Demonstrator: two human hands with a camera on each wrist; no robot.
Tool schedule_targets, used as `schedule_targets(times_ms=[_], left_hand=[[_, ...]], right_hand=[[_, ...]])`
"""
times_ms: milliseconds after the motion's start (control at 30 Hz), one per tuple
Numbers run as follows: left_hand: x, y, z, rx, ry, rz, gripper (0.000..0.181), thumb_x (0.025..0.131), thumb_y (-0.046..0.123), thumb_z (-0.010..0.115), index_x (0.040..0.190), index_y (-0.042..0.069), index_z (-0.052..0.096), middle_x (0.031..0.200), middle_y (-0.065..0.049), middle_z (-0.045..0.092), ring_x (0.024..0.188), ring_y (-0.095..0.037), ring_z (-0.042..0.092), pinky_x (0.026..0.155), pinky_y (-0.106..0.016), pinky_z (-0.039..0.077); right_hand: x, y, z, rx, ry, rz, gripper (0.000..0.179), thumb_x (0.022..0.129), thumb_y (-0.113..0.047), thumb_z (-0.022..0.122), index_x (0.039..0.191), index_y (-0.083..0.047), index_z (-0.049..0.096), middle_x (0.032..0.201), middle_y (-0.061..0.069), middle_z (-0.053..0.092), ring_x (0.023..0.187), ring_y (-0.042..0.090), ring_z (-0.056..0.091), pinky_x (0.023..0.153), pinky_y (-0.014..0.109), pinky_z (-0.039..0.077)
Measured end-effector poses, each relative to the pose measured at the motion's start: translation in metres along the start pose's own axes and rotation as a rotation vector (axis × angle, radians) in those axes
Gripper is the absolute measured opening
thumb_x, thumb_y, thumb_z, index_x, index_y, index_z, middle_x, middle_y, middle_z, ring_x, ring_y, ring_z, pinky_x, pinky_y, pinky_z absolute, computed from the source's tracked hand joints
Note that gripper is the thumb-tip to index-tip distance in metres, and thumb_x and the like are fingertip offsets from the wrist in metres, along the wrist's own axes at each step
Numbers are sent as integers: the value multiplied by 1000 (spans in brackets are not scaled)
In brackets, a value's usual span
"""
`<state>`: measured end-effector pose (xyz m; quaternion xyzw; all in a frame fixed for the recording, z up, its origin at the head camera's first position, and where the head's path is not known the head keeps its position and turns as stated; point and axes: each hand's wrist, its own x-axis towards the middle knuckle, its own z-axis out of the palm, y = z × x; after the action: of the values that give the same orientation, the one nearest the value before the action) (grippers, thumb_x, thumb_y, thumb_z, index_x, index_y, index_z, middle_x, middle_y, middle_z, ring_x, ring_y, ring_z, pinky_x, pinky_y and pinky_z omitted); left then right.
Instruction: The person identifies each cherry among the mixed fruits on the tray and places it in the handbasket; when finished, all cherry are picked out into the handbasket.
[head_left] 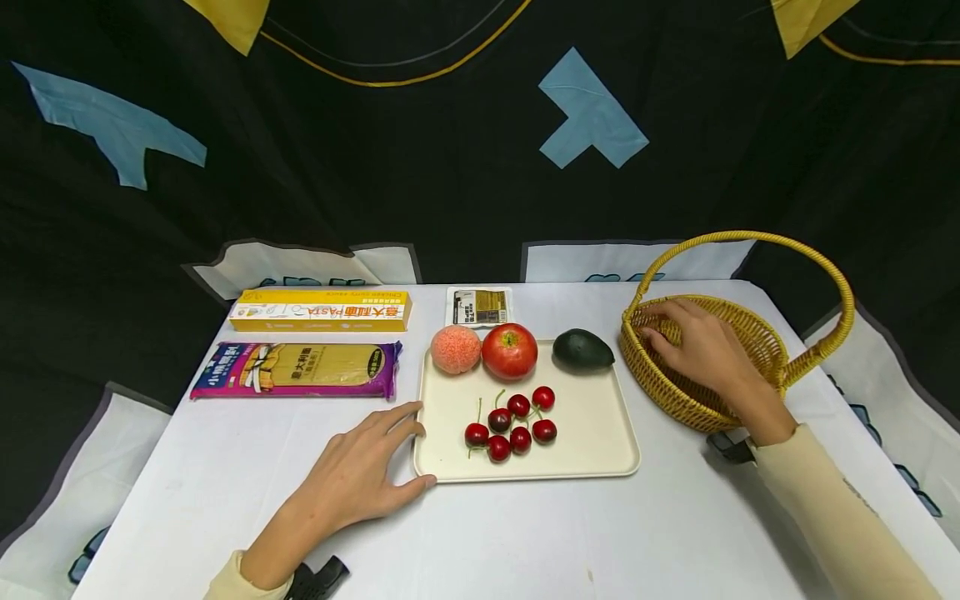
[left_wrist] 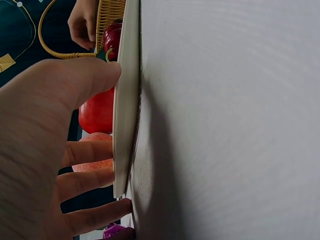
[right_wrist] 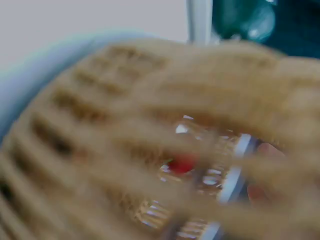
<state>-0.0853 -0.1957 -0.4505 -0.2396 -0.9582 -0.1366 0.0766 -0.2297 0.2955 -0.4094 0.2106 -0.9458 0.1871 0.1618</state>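
My left hand (head_left: 356, 475) rests at the left end of a cream tray (head_left: 600, 454), fingers spread and touching its edge, thumb at the near corner. In the left wrist view the thumb (left_wrist: 95, 77) lies against the tray's rim (left_wrist: 127, 100). On the tray are several cherries (head_left: 519, 406), a red apple (head_left: 510, 351), a speckled pinkish-orange round fruit (head_left: 455, 349) and a dark green avocado (head_left: 582, 350). My right hand (head_left: 701, 346) reaches into a wicker basket (head_left: 675, 408), fingers loosely bent near its left side. The weave blurs the right wrist view; something shiny and clear with a red spot (right_wrist: 182, 164) shows through.
A yellow pasta box (head_left: 321, 311) and a purple pasta packet (head_left: 300, 371) lie left of the tray. Behind the fruit is a small white sachet (head_left: 480, 307). The basket's tall handle (head_left: 750, 237) arches above the right side. A dark curtain (head_left: 420, 167) hangs behind the table.
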Motion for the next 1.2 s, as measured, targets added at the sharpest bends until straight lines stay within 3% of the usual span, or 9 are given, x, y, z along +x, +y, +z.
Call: schedule_targets(times_ms=[200,500,767,967,1200], left_hand=[[0,0,0,3,4,5,58,83,62,85,122,21,72,157,-3,58,133,-27,64,75,-48,63],[0,0,0,2,8,7,58,82,62,86,121,22,72,156,-3,59,133,-28,64,76,-49,63],[1,0,0,2,-1,-1,58,82,62,85,122,22,72,157,-3,58,134,-28,63,77,-50,63],[1,0,0,5,-10,-6,59,82,64,84,122,22,71,157,-3,58,136,-28,62,78,-50,63],[0,1,0,1,-16,-20,59,82,64,85,122,23,72,156,-3,58,136,-28,62,77,-49,63]], right_hand=[[-3,-22,0,29,82,-34,31,96,-21,82,123,-8,76,125,15,75,102,39,74,75,56,59],[-9,-52,7,47,60,-61,30,95,-23,83,123,-14,75,123,9,73,93,30,70,69,47,58],[-12,-75,17,70,40,-134,30,93,-22,85,120,-11,77,117,10,75,91,29,72,72,47,59],[-15,-88,23,83,-26,-146,34,93,-24,86,124,-15,76,122,9,74,105,30,75,84,50,62],[-17,-96,32,92,-77,-192,36,93,-30,86,124,-15,76,123,6,74,108,27,75,88,49,62]])
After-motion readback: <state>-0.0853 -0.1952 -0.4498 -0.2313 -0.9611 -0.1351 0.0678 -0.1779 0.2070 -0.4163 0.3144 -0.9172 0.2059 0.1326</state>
